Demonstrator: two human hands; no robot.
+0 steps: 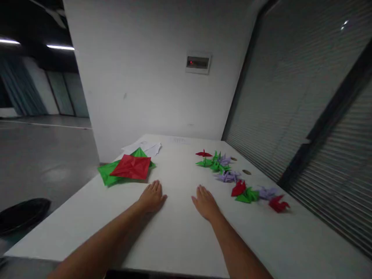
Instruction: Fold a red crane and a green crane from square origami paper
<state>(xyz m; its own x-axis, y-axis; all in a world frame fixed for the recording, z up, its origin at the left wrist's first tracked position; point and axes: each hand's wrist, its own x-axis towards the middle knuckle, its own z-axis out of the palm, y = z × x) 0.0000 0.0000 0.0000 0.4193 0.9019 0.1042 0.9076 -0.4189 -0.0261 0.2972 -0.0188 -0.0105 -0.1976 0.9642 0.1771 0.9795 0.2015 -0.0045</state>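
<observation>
Resting on the white tabletop (pixel 180 232) with left hand (pixel 151 197) and right hand (pixel 206 203), apparently palms down, fingers close together, holding nothing. Best to press lightly and evenly, well clear of the folded paper birds (pixel 229 177) strewn along the right, probably easily crushed. Likewise avoid brushing the red sheet (pixel 132 166), lying over green paper (pixel 109 174) on the left, just short of white papers (pixel 152 149).

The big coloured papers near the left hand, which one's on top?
The red sheet. It lies over the green paper, which sticks out from under it.
</observation>
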